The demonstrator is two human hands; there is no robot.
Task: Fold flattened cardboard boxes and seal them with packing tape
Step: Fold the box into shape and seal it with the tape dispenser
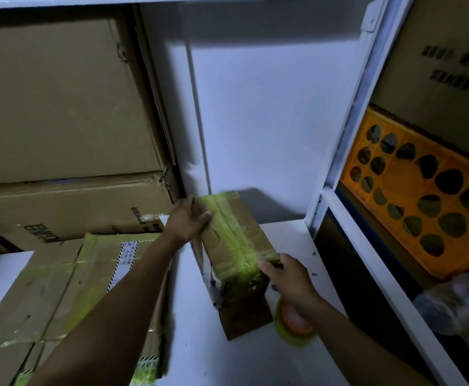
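Big stacked cartons [60, 107] fill the shelving beyond and left of the left hand. White surface [289, 238] runs under both hands. Stack of flattened cardboard [60, 280], criss-crossed with yellowish tape, lies on it under the left forearm. Orange crate [422, 213] with round holes sits on the shelf well right of the right hand. Small box [236, 240] is between the two hands, folded up, tilted, with a yellow-green tape band along its top. A loose flap juts from its near bottom end onto the surface. Tape roll [294, 327], orange core, lies on the surface directly below the right wrist; contact with the wrist cannot be told. Left hand [188, 221] grips the box's far top corner, thumb on the taped face, fingers curled behind. Right hand [286, 277] is curled on the near top edge, fingertips pinching at the end of the tape band. Whether it holds loose tape or only cardboard is too blurred to say. Judged risks: the box rests on an edge, so an uneven pull from either hand could roll it out of the grip. The near flap looks unsealed and may spring open. The tape already looks wrinkled, and pressing it down crooked would leave a weak seam. A careless sweep of the right wrist could knock the roll off the surface.
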